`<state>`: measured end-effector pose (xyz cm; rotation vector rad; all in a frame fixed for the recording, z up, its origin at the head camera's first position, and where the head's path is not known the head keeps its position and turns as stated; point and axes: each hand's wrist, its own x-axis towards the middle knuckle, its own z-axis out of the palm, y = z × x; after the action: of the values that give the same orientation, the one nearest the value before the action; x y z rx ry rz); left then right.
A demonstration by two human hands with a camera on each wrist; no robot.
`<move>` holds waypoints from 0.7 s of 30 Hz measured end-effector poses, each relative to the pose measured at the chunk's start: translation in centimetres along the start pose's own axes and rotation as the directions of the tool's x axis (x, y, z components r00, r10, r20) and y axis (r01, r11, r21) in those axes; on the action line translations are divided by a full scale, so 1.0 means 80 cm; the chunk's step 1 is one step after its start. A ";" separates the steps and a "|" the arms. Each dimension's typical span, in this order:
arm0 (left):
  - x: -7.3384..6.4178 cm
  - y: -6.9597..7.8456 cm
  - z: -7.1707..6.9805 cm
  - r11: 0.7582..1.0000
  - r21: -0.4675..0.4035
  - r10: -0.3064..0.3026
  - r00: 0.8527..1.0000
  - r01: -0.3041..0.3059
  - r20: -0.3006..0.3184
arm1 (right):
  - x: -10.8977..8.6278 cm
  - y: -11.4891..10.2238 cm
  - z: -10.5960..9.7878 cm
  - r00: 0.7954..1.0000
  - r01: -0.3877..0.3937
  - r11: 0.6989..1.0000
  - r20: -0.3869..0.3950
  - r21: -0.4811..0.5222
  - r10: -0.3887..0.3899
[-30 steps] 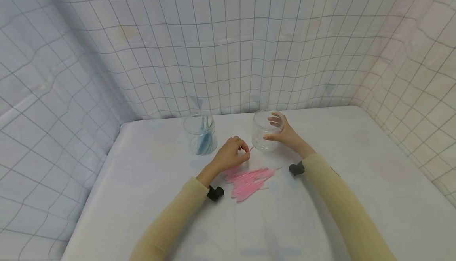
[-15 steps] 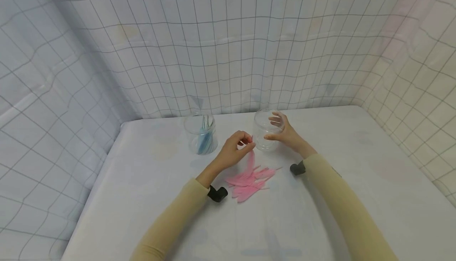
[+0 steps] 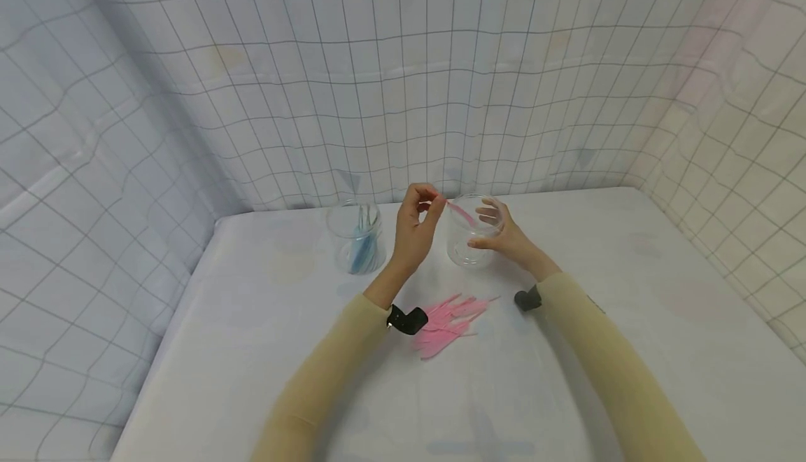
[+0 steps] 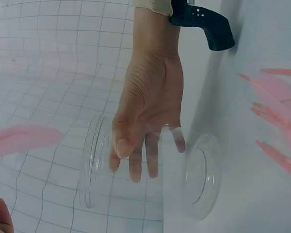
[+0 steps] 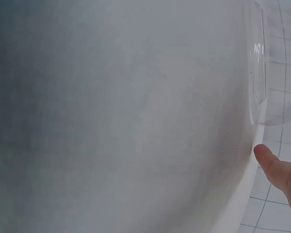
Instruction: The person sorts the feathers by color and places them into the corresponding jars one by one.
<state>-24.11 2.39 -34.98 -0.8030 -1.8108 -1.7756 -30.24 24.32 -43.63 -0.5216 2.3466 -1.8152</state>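
A pink feather [image 3: 462, 214] is pinched at one end by my left hand [image 3: 414, 229], raised beside the mouth of a clear glass jar [image 3: 462, 246]. In the left wrist view the feather [image 4: 26, 138] points its soft tip toward the jar rim [image 4: 89, 165], a little short of it. Around the right side of that jar, my right hand [image 3: 506, 236] holds it upright on the table, thumb in front and fingers behind. Only the thumb side of the right hand [image 5: 281, 172] enters the right wrist view. A pile of pink feathers [image 3: 446, 329] lies in front of the jar.
To the left stands another clear jar [image 3: 340, 248], with several blue feathers [image 3: 363, 248] leaning inside. A white cloth covers the table [image 3: 264, 350]. Gridded white curtains [image 3: 378, 98] enclose the back and sides.
My left hand has lifted a pink feather from the pile, raised it up and away from me, and swung its tip toward the jar mouth. My right hand stays on the jar.
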 end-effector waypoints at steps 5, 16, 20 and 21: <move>0.012 -0.007 0.011 0.999 -0.002 0.043 0.996 -0.043 -0.075 | 0.002 0.007 0.004 0.999 -0.024 0.999 -0.028 -0.031 0.023; 0.006 -0.077 0.020 0.995 0.048 -0.080 0.994 0.084 -0.078 | 0.003 0.009 0.008 0.999 0.002 0.999 -0.035 -0.044 -0.003; -0.001 -0.084 0.016 0.972 0.156 -0.176 0.984 0.175 -0.005 | 0.002 0.008 0.009 1.000 0.005 0.998 -0.021 -0.061 -0.006; -0.003 -0.084 0.014 0.964 0.176 -0.204 0.979 0.199 0.012 | 0.002 0.007 0.009 1.000 0.003 0.998 -0.018 -0.064 -0.004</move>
<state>-28.59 3.58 -40.02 -0.5973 -2.0990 -1.7022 -30.30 23.71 -44.34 -0.5191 2.4243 -1.7587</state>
